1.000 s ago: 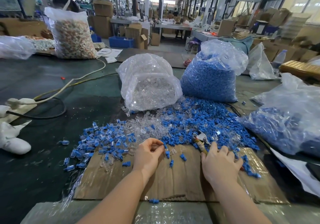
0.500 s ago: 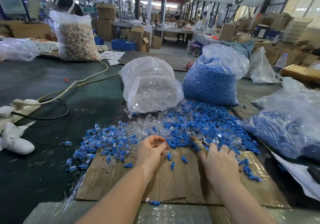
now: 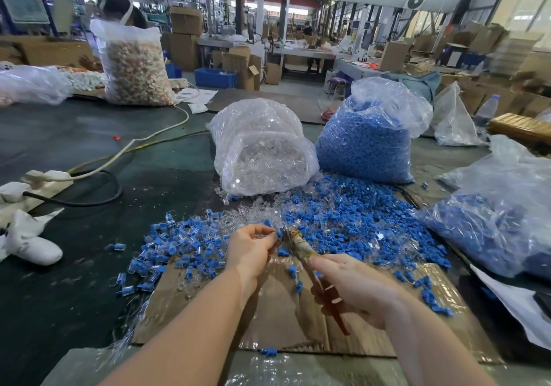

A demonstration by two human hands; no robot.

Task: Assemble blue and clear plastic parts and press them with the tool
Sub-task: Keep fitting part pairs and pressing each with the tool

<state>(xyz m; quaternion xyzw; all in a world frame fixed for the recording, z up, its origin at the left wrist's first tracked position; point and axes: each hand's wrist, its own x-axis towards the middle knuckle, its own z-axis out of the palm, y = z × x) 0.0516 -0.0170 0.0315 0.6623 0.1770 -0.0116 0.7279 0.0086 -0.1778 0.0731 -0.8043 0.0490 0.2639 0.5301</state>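
Note:
My right hand point(image 3: 354, 290) grips the handles of a pair of pliers point(image 3: 301, 248), raised over the cardboard sheet point(image 3: 277, 320). The tool's jaws point up and left, right beside the fingertips of my left hand point(image 3: 253, 245). My left hand pinches a small blue and clear part point(image 3: 278, 233) at those jaws. Loose blue parts point(image 3: 351, 221) and clear parts point(image 3: 253, 215) lie heaped just beyond my hands. To the left spreads a pile of joined blue-and-clear pieces point(image 3: 179, 242).
A bag of clear parts point(image 3: 262, 150) and a bag of blue parts point(image 3: 369, 141) stand behind the heap. Another blue-filled bag point(image 3: 501, 215) lies at the right. Cables and a power strip point(image 3: 41, 177) lie at the left, near a white cloth point(image 3: 26, 242).
My right hand has picked the pliers up off the heap and swung them toward my left hand. My left hand has lifted with its small part to meet the jaws.

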